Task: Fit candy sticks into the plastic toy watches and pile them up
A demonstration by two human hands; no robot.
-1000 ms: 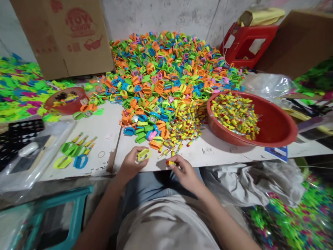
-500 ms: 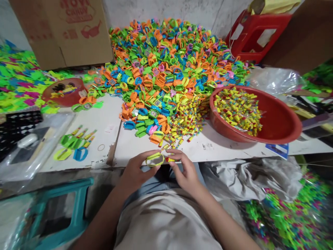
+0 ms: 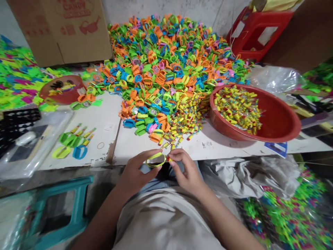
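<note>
My left hand (image 3: 139, 170) is closed on a yellow-green toy watch (image 3: 155, 160), pinching its looped band between thumb and fingers. Just to its right, my right hand (image 3: 186, 170) pinches a small yellow candy tube (image 3: 169, 158) with a red end, mostly covered by the fingers. The red end is close against the watch's right side; whether they touch I cannot tell. Beyond the hands lies a heap of yellow candy tubes (image 3: 187, 114), next to a large pile of colourful toy watches (image 3: 161, 69). At the left, several watches with tubes attached (image 3: 74, 140) lie in a group.
A red basin (image 3: 281, 118) partly filled with candy tubes stands at the right. A cardboard box (image 3: 59, 34) and a small red bowl (image 3: 62, 99) are at the left. Below the table's edge are a teal stool (image 3: 78, 205) and a grey-white cloth or bag (image 3: 249, 177).
My right fingers have shifted their hold on the candy tube, and its red end now sits nearer the watch. The watch loop has turned slightly in my left hand.
</note>
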